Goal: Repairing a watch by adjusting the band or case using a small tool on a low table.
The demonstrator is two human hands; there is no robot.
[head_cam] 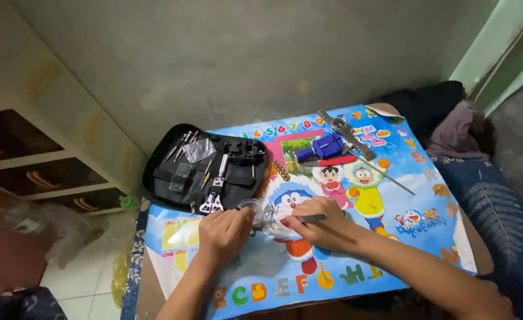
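Note:
My left hand (225,232) and my right hand (318,224) meet over a small clear plastic bag (260,214) on a colourful cartoon poster (415,195) spread on a low table. The left hand pinches the bag's left edge. The right hand holds a thin dark metal tool (311,218) that lies across its fingers and points right. What the bag contains is too small to tell.
An open black tool case (205,169) with small metal tools lies at the poster's far left. A blue watch tool (326,146), a red-handled tool (335,160), a metal wristwatch (345,131) and a long thin rod (386,175) lie farther back. Dark clothes (445,118) lie at right, drawers (48,178) at left.

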